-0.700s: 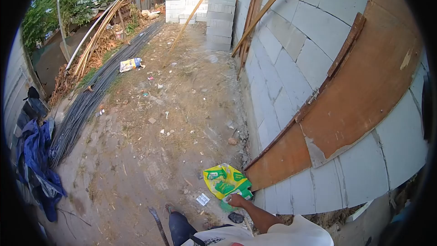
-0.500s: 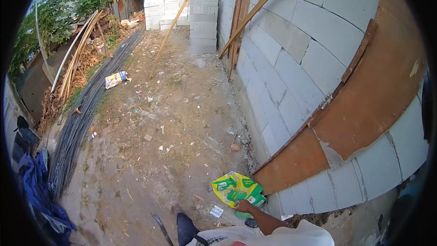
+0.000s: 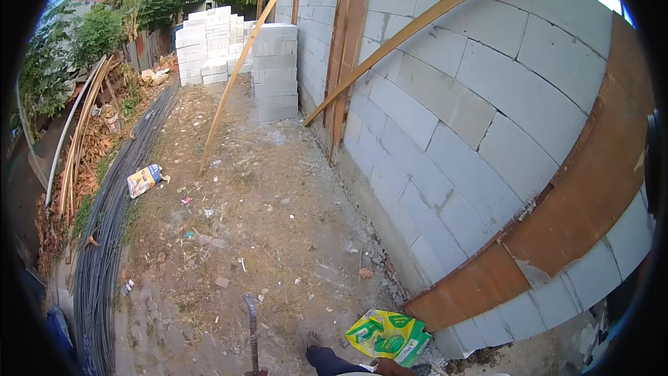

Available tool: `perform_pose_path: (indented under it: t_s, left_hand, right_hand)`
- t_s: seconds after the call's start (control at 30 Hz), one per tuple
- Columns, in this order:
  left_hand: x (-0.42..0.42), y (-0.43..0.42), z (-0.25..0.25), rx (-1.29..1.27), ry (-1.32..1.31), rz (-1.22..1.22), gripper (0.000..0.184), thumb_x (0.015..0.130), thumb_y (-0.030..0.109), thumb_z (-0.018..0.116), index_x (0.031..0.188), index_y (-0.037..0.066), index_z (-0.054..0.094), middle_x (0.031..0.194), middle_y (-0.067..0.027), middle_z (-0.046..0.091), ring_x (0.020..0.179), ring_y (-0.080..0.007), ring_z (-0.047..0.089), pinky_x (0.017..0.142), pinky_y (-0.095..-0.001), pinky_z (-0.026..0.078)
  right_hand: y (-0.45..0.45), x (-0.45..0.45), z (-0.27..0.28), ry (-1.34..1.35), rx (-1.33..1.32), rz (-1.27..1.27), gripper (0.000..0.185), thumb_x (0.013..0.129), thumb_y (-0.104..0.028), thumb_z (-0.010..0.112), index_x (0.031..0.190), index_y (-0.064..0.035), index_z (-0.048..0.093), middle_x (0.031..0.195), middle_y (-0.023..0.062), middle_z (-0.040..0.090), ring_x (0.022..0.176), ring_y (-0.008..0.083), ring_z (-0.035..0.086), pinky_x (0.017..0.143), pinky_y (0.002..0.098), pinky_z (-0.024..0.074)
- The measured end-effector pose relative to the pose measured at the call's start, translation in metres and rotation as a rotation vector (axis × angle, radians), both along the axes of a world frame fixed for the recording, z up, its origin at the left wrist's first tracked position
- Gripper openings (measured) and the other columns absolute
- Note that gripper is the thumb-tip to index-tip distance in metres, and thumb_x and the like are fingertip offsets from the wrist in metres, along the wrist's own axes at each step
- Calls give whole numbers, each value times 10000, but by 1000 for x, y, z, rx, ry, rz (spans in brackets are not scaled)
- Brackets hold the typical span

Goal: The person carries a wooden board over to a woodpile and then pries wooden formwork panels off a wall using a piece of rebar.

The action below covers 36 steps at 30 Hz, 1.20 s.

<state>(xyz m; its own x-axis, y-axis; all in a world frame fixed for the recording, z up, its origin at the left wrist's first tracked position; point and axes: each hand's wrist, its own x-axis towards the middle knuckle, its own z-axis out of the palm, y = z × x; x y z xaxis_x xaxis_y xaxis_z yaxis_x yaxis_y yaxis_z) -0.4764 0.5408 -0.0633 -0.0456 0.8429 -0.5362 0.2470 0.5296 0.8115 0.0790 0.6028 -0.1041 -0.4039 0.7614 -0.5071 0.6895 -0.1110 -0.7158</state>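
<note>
My left hand [image 3: 256, 372] shows only as a sliver at the bottom edge, closed around the lower end of an upright ribbed metal bar [image 3: 253, 334] with a bent top. Just below a crumpled yellow and green bag [image 3: 381, 331] is my right hand [image 3: 391, 367], its fingers curled; what they hold is hidden. The bag lies on the ground by the foot of the block wall [image 3: 435, 160], touching or close to the lower end of a brown board [image 3: 480, 289].
Long dark bars [image 3: 104, 264] lie along the left, beside a blue and white bag [image 3: 143, 181]. Wooden props [image 3: 390, 45] slant against the wall. White blocks [image 3: 275, 73] are stacked at the back. A foot [image 3: 313, 340] is near the bottom.
The view has tilted up and turned right, so the wall shows more and both the bag and my right hand sit lower. The bar now stands more upright, with my left hand visible at its base.
</note>
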Motion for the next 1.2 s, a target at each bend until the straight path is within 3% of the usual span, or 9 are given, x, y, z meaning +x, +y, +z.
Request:
perform_pose_path:
  t_s: [0.13, 0.27, 0.33, 0.43, 0.6, 0.7, 0.93, 1.07, 1.2]
  left_hand:
    - [5, 166, 27, 263, 149, -102, 372, 937, 391, 712, 994, 31, 789, 768, -103, 719, 748, -215, 676, 700, -367, 538]
    - [41, 345, 54, 313, 357, -336, 510, 991, 499, 593, 1009, 28, 789, 809, -184, 734, 765, -319, 665, 722, -457, 513]
    - [45, 403, 157, -141, 393, -414, 669, 925, 640, 605, 1143, 25, 750, 1067, -279, 737, 1069, -405, 708, 941, -467, 526]
    - [54, 499, 146, -25, 357, -576, 709, 892, 676, 620, 1101, 12, 752, 982, -259, 742, 999, -411, 720, 884, -449, 539]
    - [93, 636, 186, 45, 286, -693, 632, 905, 631, 635, 996, 18, 760, 911, -243, 739, 900, -408, 720, 800, -485, 536]
    - [109, 708, 159, 166, 276, -804, 592, 891, 591, 702, 1123, 48, 732, 989, -235, 719, 926, -372, 701, 831, -451, 534]
    - [71, 858, 104, 581, 188, -828, 801, 864, 605, 699, 1362, -6, 558, 1350, -355, 547, 1307, -484, 505, 1066, -488, 458]
    - [-42, 953, 12, 272, 334, -1137, 597, 905, 566, 643, 1171, 33, 681, 1334, -271, 593, 1236, -427, 590, 1056, -470, 471]
    - [-176, 984, -24, 53, 498, -890, 515, 866, 445, 703, 1107, -10, 710, 1234, -282, 663, 1156, -444, 635, 1015, -463, 505]
  right_hand:
    - [126, -75, 0, 252, 4, -348, 382, 770, -284, 769, 1087, -73, 745, 1162, 170, 706, 1053, 305, 672, 923, 422, 539]
    - [279, -167, 175, 233, -62, -218, 662, 798, -326, 878, 1351, -60, 630, 1146, 135, 715, 1088, 248, 684, 974, 357, 541]
    - [359, -208, 224, 504, -54, -216, 776, 799, -316, 901, 1421, -21, 544, 1244, 136, 682, 1188, 265, 646, 1040, 381, 514]
    - [450, -245, 304, 565, 87, -206, 824, 829, -284, 899, 1473, 6, 476, 1322, 144, 642, 1262, 225, 596, 1132, 377, 451]
    - [550, -276, 316, 1354, -5, -718, 284, 1020, -318, 669, 877, -83, 597, 776, 38, 570, 764, 169, 575, 750, 348, 487]
    - [607, -278, 331, 1303, 102, -880, 483, 1057, -376, 583, 674, -158, 388, 597, -28, 340, 569, 124, 362, 600, 322, 338]
    - [760, -278, 320, 1144, 423, -1095, 524, 1054, -387, 596, 639, -175, 354, 568, -39, 316, 526, 99, 314, 545, 295, 292]
    - [863, -262, 303, 1063, 561, -1300, 531, 1039, -410, 626, 642, -186, 354, 573, -50, 311, 524, 92, 305, 531, 289, 274]
    - [957, -232, 293, 960, 645, -1460, 539, 1025, -426, 652, 645, -195, 348, 575, -56, 293, 527, 94, 279, 541, 290, 268]
